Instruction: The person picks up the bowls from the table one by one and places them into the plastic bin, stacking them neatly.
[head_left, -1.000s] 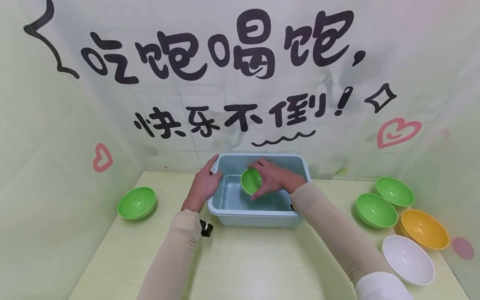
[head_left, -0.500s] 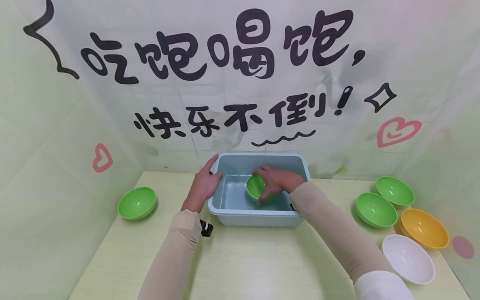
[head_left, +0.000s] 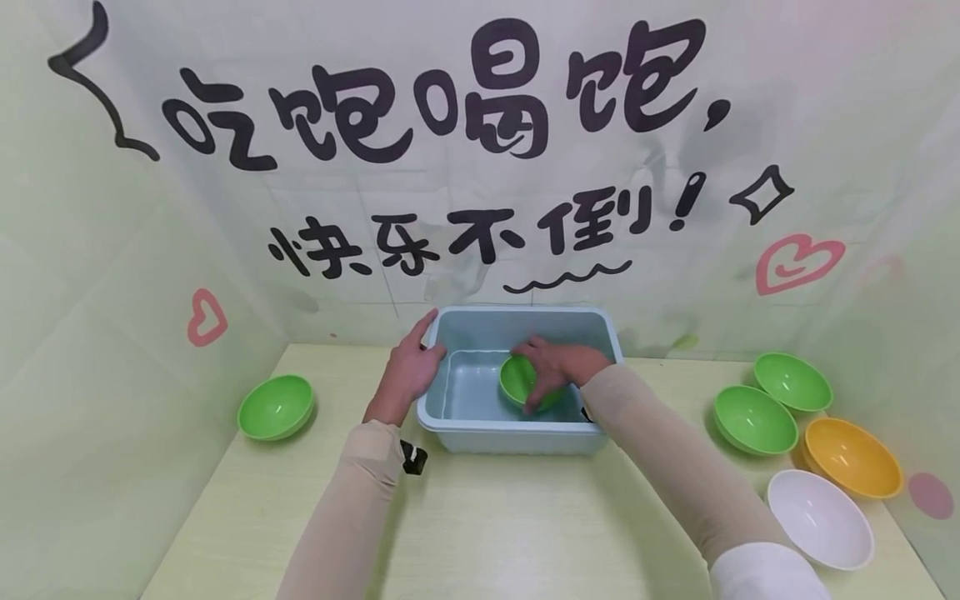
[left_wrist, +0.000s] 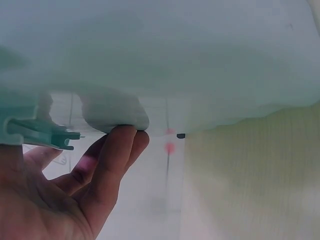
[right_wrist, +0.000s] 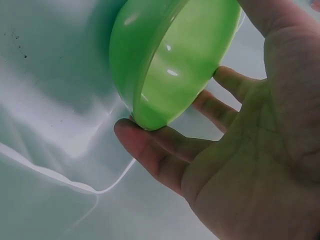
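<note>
Head view: right hand [head_left: 553, 365], angled down, pinches a green bowl [head_left: 516, 380] inside a blue tub [head_left: 510, 440] the left hand [head_left: 408, 369] grips.

Right hand [right_wrist: 242, 150] gripping green bowl [right_wrist: 172, 62], pale surface [right_wrist: 55, 100]

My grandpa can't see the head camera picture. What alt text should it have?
A person's right hand holds a green bowl inside a blue tub; the left hand grips the tub's left side. Five more bowls stand on the table, one left, four right.
</note>
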